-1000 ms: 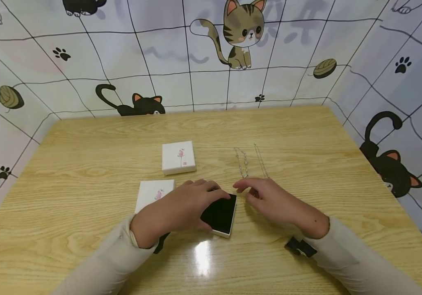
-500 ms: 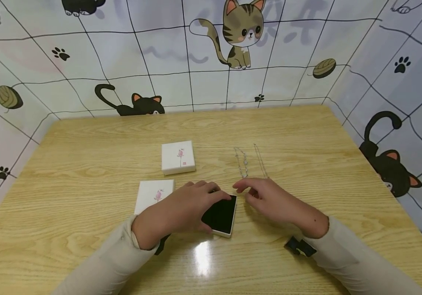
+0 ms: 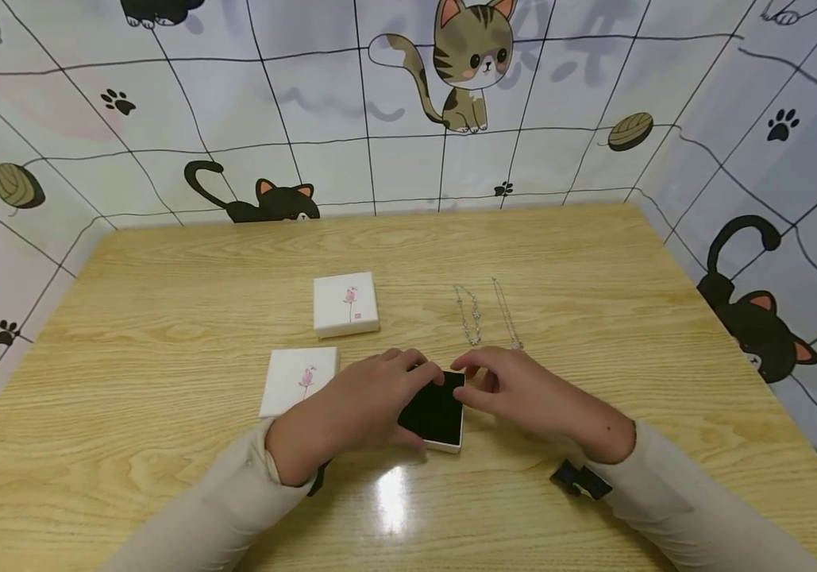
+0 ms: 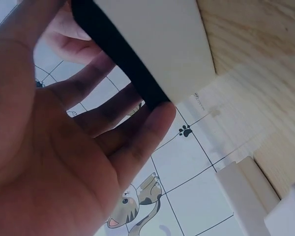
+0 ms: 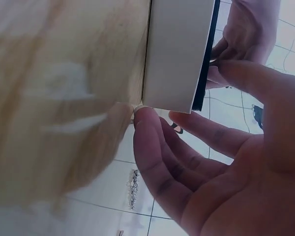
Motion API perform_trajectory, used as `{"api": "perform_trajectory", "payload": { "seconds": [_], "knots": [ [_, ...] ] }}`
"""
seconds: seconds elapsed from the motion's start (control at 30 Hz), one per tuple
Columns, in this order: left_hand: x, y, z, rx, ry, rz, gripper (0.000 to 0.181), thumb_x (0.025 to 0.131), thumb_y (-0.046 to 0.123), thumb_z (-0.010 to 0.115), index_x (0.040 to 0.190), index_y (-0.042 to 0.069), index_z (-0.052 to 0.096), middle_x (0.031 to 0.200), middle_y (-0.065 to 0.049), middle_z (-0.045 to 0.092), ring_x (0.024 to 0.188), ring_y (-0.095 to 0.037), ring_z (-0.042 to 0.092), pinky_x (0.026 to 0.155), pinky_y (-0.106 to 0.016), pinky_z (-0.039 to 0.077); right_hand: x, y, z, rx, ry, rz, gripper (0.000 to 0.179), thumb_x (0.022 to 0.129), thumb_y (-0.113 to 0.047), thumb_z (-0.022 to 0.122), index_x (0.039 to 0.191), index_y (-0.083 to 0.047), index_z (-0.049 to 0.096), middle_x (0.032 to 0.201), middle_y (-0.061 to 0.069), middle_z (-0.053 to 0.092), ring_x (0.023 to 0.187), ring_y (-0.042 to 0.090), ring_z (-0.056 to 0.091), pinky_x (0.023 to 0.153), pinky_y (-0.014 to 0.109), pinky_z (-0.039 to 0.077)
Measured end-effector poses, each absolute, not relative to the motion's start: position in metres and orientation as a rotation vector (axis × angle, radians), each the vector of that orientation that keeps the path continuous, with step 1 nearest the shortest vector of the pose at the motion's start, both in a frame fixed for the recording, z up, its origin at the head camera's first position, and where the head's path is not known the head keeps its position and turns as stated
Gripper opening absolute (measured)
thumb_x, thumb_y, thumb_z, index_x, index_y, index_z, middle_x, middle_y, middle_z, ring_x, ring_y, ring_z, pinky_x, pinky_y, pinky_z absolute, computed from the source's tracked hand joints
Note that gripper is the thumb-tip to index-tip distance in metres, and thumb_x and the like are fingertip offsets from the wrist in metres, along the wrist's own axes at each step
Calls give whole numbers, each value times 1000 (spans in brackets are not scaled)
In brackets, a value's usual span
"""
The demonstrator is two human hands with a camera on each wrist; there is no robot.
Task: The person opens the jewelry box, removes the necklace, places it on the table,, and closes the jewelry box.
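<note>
An open white jewelry box (image 3: pixel 431 417) with a black lining lies on the table between my hands. My left hand (image 3: pixel 358 405) arches over its left part, fingers at the far side and thumb at the near edge. My right hand (image 3: pixel 526 393) holds the box's far right corner, its thumb over the black lining and index finger just beyond the corner. In the right wrist view the fingers curl at the end of the white box wall (image 5: pixel 174 59). From the left wrist, fingertips show against the black edge (image 4: pixel 123 56).
Two white box lids or boxes with pink flower prints, one farther back (image 3: pixel 344 306) and one nearer (image 3: pixel 297 377), lie left of the hands. A silver bracelet (image 3: pixel 475 342) and a thin silver necklace (image 3: pixel 517 345) lie beyond the right hand. A cat-patterned cloth (image 3: pixel 408 175) surrounds the table.
The jewelry box has turned slightly and shifted to the right and away, with my left hand following. My right thumb has moved left onto the box edge.
</note>
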State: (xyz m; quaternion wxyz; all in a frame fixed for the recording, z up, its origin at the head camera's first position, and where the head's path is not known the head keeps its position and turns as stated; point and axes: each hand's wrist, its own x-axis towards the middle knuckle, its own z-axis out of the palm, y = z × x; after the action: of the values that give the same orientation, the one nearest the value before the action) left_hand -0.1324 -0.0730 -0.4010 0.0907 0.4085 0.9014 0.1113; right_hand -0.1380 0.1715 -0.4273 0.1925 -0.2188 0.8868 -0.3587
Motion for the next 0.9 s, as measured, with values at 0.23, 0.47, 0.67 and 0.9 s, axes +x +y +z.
{"api": "perform_trajectory", "payload": {
  "seconds": [0.23, 0.47, 0.67, 0.9],
  "knots": [
    [-133, -72, -402, 1217, 2656, 317, 39, 97, 34, 65, 133, 20, 59, 133, -4, 59, 122, -23, 60, 97, -39, 52, -138, 172, -428, -664, 2479, -955, 52, 96, -42, 66, 132, -6, 58, 102, 3, 62, 73, 9, 58, 65, 25, 50],
    [-133, -72, -400, 1277, 2651, 262, 40, 95, 23, 69, 133, 18, 60, 136, -6, 59, 123, -24, 60, 100, -39, 51, -139, 173, -430, -667, 2463, -943, 50, 97, -41, 65, 132, -6, 58, 99, 1, 65, 74, 8, 60, 67, 25, 51],
    [-134, -71, -401, 1273, 2660, 206, 40, 93, 27, 72, 131, 19, 63, 136, -4, 59, 124, -25, 58, 99, -45, 50, -138, 173, -430, -659, 2467, -928, 49, 97, -39, 66, 131, -5, 59, 99, 1, 66, 76, 8, 60, 70, 25, 51],
    [-134, -69, -403, 1260, 2682, 184, 41, 91, 29, 75, 130, 22, 64, 135, -4, 60, 123, -24, 59, 96, -44, 51, -138, 172, -430, -668, 2467, -921, 49, 97, -37, 66, 133, -5, 57, 97, -1, 66, 75, 7, 60, 68, 24, 50]
  ]
}}
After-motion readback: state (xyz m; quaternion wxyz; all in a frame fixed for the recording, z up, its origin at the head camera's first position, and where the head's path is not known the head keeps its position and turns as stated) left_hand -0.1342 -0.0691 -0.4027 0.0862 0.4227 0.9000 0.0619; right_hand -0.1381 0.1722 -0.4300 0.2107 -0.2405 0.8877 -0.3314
